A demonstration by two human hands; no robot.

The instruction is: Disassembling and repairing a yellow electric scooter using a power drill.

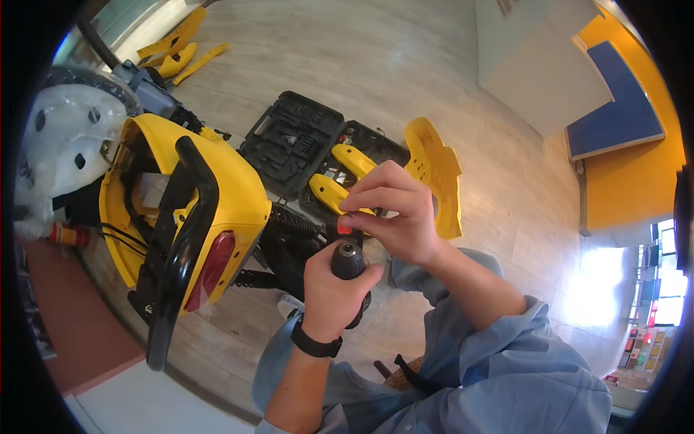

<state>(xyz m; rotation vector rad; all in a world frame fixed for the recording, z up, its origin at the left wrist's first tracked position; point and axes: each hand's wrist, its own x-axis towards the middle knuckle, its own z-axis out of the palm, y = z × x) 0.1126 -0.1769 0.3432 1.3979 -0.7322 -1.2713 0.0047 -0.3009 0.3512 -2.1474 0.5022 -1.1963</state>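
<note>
My left hand [329,289] grips the black drill [349,271] upright, fingers wrapped closed around its body, above the wooden floor [405,65]. My right hand [394,213] pinches thumb and fingertips [347,223] together just above the chuck; whether they hold anything, I cannot tell. Beyond lies an open black tool case [293,141] with yellow panels [434,170]; a yellow scooter body [231,195] stands left.

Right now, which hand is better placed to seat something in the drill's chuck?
Likely the right hand: its fingertips pinch something small just above the drill chuck, while the left hand is wrapped around the drill body.
</note>
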